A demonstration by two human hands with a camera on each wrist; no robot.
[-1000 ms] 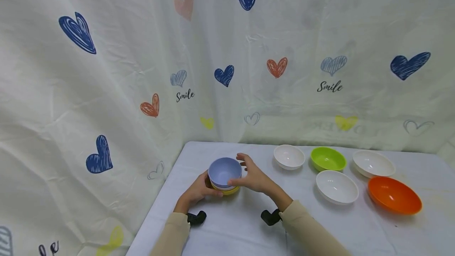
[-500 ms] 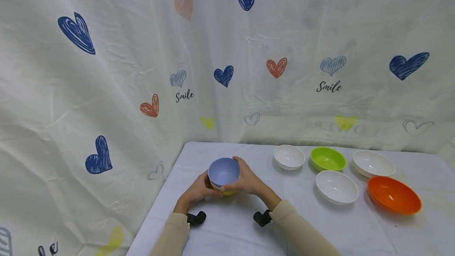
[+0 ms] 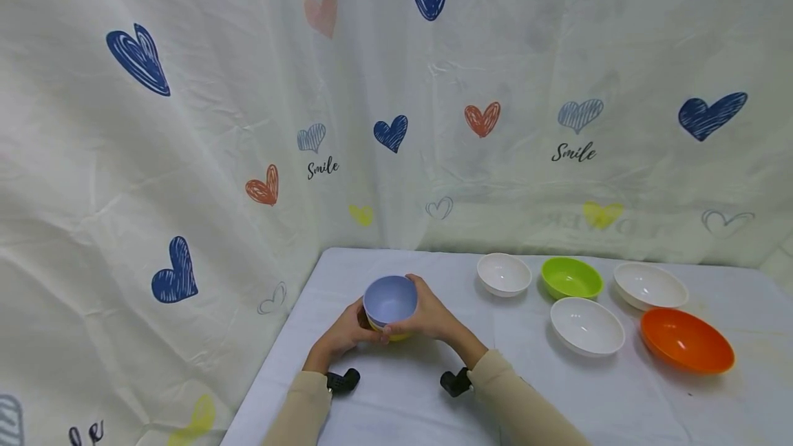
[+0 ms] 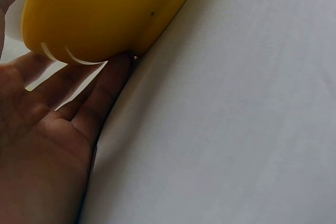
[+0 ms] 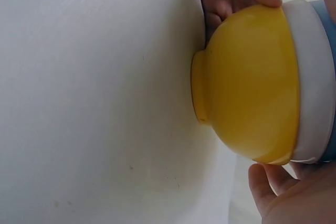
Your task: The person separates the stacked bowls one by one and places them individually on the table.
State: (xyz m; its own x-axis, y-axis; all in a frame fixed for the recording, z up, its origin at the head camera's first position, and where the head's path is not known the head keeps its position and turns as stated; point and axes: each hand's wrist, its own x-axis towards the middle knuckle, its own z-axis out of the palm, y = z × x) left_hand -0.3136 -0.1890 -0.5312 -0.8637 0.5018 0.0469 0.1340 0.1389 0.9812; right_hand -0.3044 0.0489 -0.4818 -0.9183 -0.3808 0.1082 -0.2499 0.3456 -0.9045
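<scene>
Three nested bowls stand on the left part of the table: a yellow bowl (image 5: 252, 82) at the bottom, a white bowl (image 5: 313, 80) inside it and a blue bowl (image 3: 389, 299) on top. My left hand (image 3: 342, 334) grips the yellow bowl from the left, its thumb on the near side and its fingers around the far side, low by the cloth. From the right, my right hand (image 3: 431, 316) holds the blue bowl, thumb in front and fingers behind. In the right wrist view the yellow bowl's foot meets the tablecloth (image 5: 105, 98).
To the right stand a small white bowl (image 3: 504, 275), a green bowl (image 3: 572, 277), a white bowl (image 3: 650, 285) at the back, another white bowl (image 3: 587, 327) and an orange bowl (image 3: 686, 341). A curtain with hearts (image 3: 390, 133) hangs behind and along the left side.
My right hand has moved left and closed around the blue bowl, its thumb now across the front. The left hand and the stacked bowls have stayed put.
</scene>
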